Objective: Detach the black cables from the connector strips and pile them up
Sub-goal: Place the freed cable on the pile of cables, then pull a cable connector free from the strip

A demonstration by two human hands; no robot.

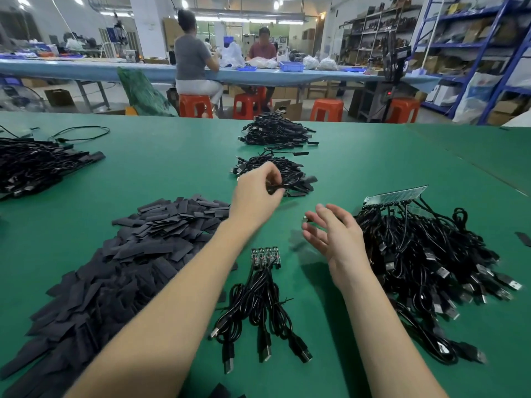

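My left hand [255, 196] reaches forward, fingers curled, pinching a black cable [280, 188] at the pile [275, 170] — right hand [334, 234] hovers, fingers spread.

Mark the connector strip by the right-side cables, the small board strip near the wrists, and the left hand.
connector strip [398, 194], head view, middle of its flat face
small board strip [265, 256], head view, centre of the boards
left hand [257, 193], head view, back of the hand

Workshop hall: long blue-topped workbench [115, 70], orange plastic stools [327, 110], blue steel shelving [485, 44] right, ceiling strip lights [247, 20] lit.
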